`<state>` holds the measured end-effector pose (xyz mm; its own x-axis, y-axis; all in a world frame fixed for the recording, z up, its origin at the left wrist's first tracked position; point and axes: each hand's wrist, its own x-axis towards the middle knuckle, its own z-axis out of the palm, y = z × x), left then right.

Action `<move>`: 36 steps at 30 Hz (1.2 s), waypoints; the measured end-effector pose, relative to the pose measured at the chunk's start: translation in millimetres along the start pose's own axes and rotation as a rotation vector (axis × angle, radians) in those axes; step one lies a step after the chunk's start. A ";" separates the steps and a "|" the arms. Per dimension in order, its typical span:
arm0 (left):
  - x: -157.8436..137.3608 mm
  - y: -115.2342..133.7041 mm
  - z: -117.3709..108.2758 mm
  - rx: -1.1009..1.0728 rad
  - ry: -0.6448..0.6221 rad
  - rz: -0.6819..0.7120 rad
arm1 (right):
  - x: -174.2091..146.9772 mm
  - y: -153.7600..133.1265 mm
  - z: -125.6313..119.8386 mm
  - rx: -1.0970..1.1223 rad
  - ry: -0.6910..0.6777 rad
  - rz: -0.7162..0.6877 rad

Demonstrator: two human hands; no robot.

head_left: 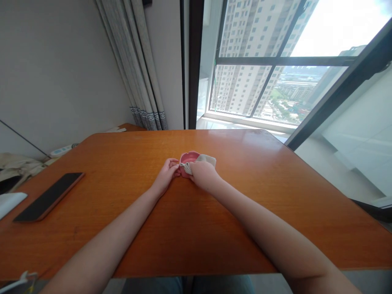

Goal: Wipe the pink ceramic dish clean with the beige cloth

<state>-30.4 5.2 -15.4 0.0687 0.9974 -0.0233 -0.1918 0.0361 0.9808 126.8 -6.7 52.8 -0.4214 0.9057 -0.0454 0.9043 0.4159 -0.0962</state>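
A small pink dish [189, 157] with a scalloped rim stands on the wooden table, in front of me. My left hand [169, 171] is at its left side, fingers curled and touching the edge. A light grey cloth [208, 159] is bunched in my right hand [204, 173], which presses it against the dish's near right rim. One fold of the cloth pokes out over the dish's front left, and a flat part spreads behind my knuckles. My right fingertips are hidden by the cloth and the hand itself.
On the left of the wooden table [128, 155] lies a dark, flat, long object [49, 197] with a reddish-brown edge. A white item [11, 203] is by the left edge. Beyond are a power strip [63, 150], a curtain [134, 65] and a large window [275, 90].
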 end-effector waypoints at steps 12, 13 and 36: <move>-18.6 11.1 17.2 -0.251 0.073 0.070 | -2.4 -15.5 24.4 -0.139 0.343 -0.214; -19.9 10.2 18.8 -0.264 0.129 0.086 | -2.0 -17.2 27.3 -0.132 0.354 -0.222; -10.2 13.7 -1.2 0.374 0.301 0.494 | 13.8 27.3 39.2 -0.141 0.441 -0.489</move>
<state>-34.8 -4.4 -2.0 -0.2254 0.8672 0.4440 0.2237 -0.3975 0.8899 143.0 14.0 10.6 -0.7444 0.5465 0.3837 0.6293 0.7663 0.1296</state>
